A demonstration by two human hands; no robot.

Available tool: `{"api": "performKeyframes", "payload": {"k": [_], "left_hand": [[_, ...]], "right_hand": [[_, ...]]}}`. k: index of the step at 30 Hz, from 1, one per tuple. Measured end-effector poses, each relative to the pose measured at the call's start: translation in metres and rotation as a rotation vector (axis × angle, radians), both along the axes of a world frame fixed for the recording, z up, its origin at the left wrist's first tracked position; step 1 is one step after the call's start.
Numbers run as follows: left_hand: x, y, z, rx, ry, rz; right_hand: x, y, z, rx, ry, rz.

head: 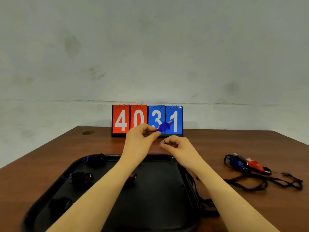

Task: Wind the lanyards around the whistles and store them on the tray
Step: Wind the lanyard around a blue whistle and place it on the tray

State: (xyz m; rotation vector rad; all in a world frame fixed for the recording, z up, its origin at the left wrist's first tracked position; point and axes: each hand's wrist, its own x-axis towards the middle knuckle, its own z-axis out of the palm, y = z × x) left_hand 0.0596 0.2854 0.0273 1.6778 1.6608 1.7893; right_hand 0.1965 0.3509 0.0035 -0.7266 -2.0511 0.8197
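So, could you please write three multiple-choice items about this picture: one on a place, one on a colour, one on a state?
1. Where do the still unwound whistles lie?
A. on the table right of the tray
B. inside the tray
C. behind the scoreboard

2. What colour is the whistle in the left hand?
A. red
B. blue
C. yellow

3. What is the state of the right hand?
A. flat on the table
B. pinching a thin black cord
C. resting in the tray

Key:
1 A: the loose whistles with their lanyards spread out lie on the table, right of the tray.
2 B: the left hand holds a blue whistle in front of the scoreboard.
3 B: the right hand is raised above the table, its fingers closed on the cord.
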Motion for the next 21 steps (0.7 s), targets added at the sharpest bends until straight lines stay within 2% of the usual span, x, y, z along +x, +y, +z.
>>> {"api": "performKeyframes", "payload": {"k": [3,5,11,15,21], "left_hand": [[-0.012,0.002,-0.006,0.0,-0.125,0.023],[-0.019,0.004,-0.012,-0.015,-0.175,0.026],[-0.025,0.005,-0.024,-0.045,-0.202,-0.03],[-0.021,0.002,-0.027,-0.06,-0.065,-0.139],[-0.024,-0.001,-0.033,-0.106,0.233,-0.197]], "right_hand": [[-0.014,0.001,0.003,-0.063,0.139,0.014],[-0.022,0.001,0.002,-0.076,0.144,-0.006],[-0.039,0.001,-0.009,-0.06,0.208,-0.163],[-0.035,0.001,-0.011,-0.098,0.278,-0.107],[-0.024,0.002,-0.011,-0.086,0.22,-0.021]]}}
